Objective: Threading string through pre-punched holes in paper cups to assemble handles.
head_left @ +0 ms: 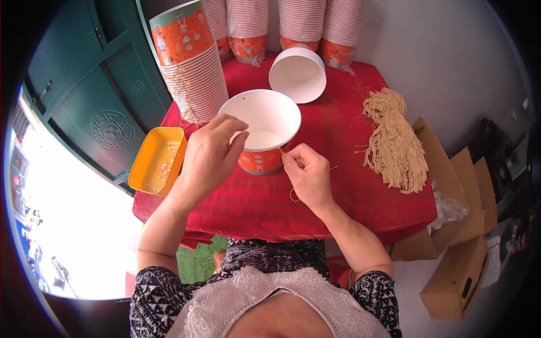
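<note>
Item in hand: open-topped orange-and-white paper bucket (262, 132), upright on the bench between the two hands, white inside, printed orange outside.
Left hand (211, 155): clamped on the bucket's near-left rim, thumb and fingers curled over the edge and steadying it.
Right hand (307, 174): pinched closed on a thin tan length of string (293, 194) at the bucket's near-right wall; a short loop of it hangs below the palm.
Weight, judged: light; an empty paper wall, easily tipped if the steadying hand lets go.
Stiffness, judged: the rolled rim is the stiffest part; the wall below would dent under a hard squeeze.
Hold point, judged: the rim, as the left hand has it, or low around the base.
Detail: a small punched hole shows near the far-left rim; whether the string passes through a hole on the near-right side cannot be told.
String, judged: limp, thin, apt to slip; best held by a fingertip pinch close to its end.
Beyond the hands: second white paper bucket (297, 74), lying tilted, mouth toward the camera.
Left of the left hand: tall leaning stack of nested orange paper buckets (191, 67); yellow plastic tray (156, 160) at the bench edge.
Right of the right hand: bundle of cut tan strings (394, 141), well apart.
Far edge: bagged stacks of buckets (293, 28).
Support: bench under red cloth (338, 208).
</note>
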The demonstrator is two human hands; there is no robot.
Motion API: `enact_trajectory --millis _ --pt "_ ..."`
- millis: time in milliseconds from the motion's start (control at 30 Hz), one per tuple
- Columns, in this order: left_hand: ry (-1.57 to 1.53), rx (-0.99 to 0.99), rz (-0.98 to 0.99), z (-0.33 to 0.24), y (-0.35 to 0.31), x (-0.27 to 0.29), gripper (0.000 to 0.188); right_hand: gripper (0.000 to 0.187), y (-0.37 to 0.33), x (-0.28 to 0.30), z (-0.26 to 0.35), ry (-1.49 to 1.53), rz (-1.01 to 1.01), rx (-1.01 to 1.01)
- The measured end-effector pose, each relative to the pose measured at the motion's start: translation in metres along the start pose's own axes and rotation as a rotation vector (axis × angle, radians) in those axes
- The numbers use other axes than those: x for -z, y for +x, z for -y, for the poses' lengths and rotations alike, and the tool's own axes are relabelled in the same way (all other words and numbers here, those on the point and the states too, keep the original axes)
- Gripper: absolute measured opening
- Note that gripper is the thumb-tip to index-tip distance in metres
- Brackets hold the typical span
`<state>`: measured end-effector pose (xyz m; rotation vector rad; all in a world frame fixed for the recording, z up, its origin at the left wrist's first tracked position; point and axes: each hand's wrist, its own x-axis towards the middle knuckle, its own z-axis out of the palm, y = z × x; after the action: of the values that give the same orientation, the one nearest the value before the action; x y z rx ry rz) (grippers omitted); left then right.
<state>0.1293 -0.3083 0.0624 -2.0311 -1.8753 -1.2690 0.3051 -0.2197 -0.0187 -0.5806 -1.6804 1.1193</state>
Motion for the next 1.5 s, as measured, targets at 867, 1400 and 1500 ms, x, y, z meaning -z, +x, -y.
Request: enact_trajectory --millis 867,1400,1500 --pt "-0.110 -0.076 0.768 0.008 0.041 -0.033 0.024 0.015 -0.005 0.005 0.002 0.090 0.054 -0.110" --pt "-0.213 0.171 0.608 0.001 0.015 -0.033 0.024 0.017 -0.021 0.004 0.012 0.158 0.045 -0.315" --pt "-0.202 -0.021 0.616 0.001 0.013 -0.031 0.025 0.015 -0.027 0.003 0.008 0.171 0.015 -0.324"
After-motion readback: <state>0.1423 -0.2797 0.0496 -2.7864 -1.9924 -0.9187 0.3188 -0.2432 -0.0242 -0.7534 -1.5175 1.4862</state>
